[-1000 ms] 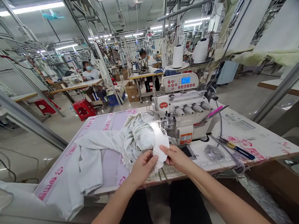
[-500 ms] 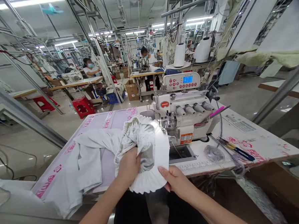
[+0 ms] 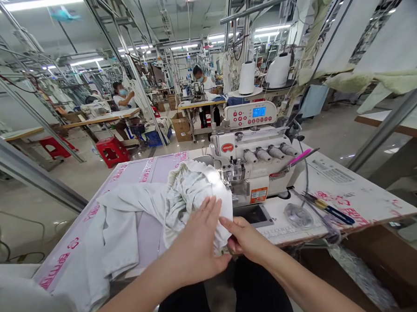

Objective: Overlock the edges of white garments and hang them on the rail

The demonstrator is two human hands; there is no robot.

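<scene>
Head view: left hand (image 3: 199, 242) now flattened over bunched pale garment (image 3: 184, 194).

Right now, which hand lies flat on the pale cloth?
The left hand, its fingers stretched out over the cloth; the right hand pinches the cloth's edge instead.

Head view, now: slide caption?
Left hand flat on gathered pale fabric, right hand pinching its edge, beside a white sewing machine.
</scene>
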